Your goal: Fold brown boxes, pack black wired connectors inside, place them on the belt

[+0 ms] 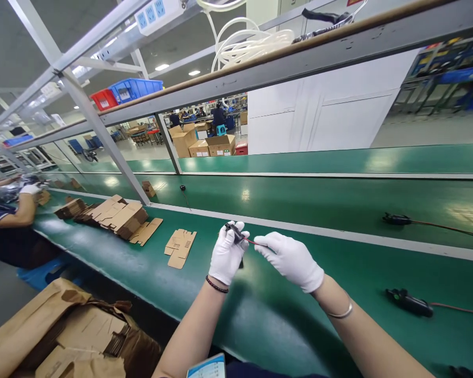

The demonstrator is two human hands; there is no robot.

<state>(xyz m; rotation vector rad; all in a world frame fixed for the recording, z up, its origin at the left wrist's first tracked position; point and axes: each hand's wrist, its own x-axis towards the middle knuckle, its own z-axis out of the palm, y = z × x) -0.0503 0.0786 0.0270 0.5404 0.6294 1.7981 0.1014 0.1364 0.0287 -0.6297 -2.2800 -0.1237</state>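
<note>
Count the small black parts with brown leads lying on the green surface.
2 lie in plain view: one black part on the far belt at right, one black part nearer, right of the right hand. A dark shape at the bottom-right corner may be another.

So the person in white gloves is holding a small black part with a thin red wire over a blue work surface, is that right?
Not quite: the work surface is green, not blue. The head view shows the left hand gripping the small black part while the right hand pinches its thin red wire, both in white gloves. The only blue close by is the bin up on the rack.
</note>
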